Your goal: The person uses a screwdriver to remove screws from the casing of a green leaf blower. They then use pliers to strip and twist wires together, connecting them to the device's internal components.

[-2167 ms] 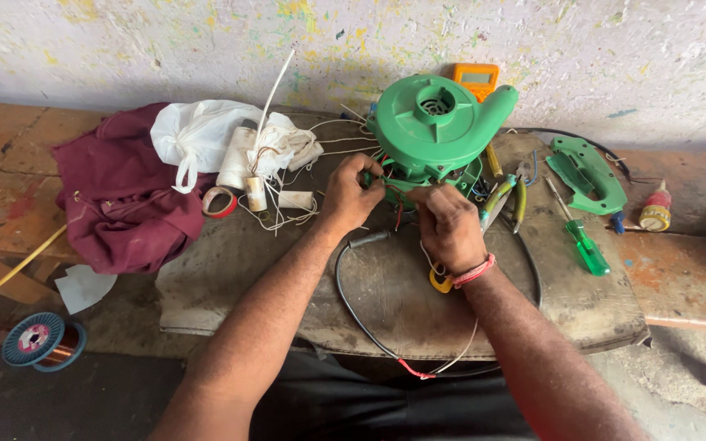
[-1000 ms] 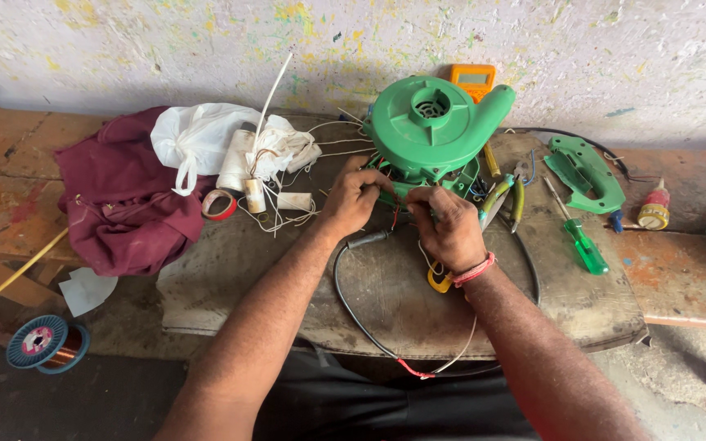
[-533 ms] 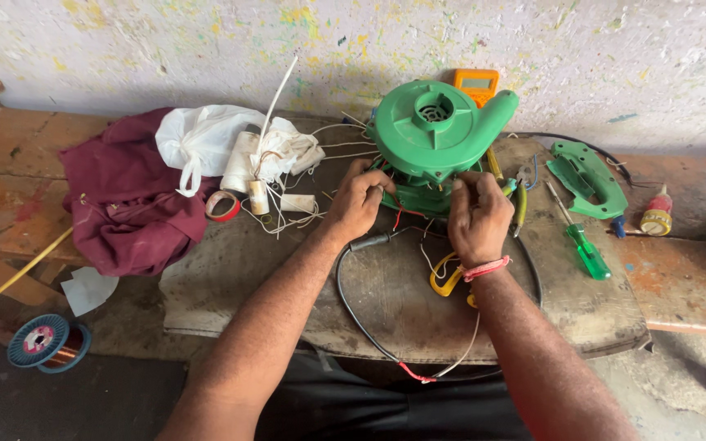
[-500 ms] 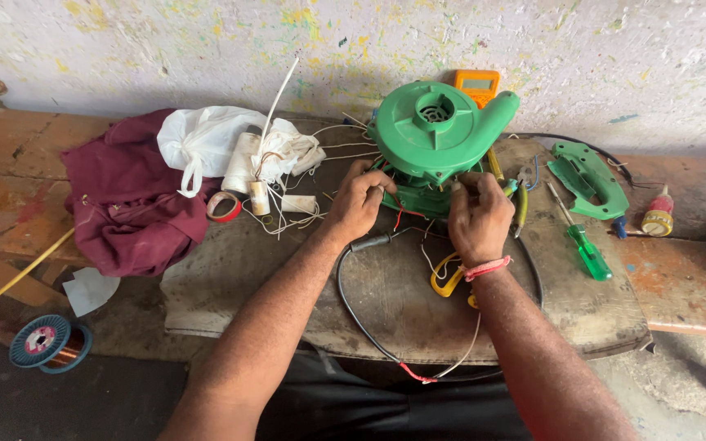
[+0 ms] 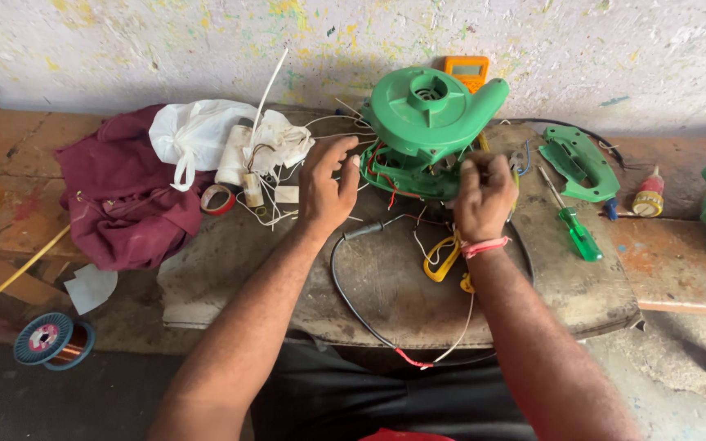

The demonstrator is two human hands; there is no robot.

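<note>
On the worn slab set over the wooden bench, a green blower stood with its round housing up and its lower part opened, red and white wires showing beneath. The left hand hovered just beside the blower's near-left side, fingers spread and gripping nothing. The right hand was pressed against the blower's lower right edge, fingers curled together; whether they pinched a wire or a small part could not be told. A black cable looped across the slab below both wrists, and yellow-handled pliers lay just under the right wrist.

The work looked to be at the wiring stage, with the motor leads under the housing being sorted or joined. A next move would likely call for the left hand to steady the housing while the right worked the fine wires, with care not to tug the thin leads loose.

Off to the right lay a green cover and a green screwdriver; left, a maroon cloth and a tape roll.
</note>
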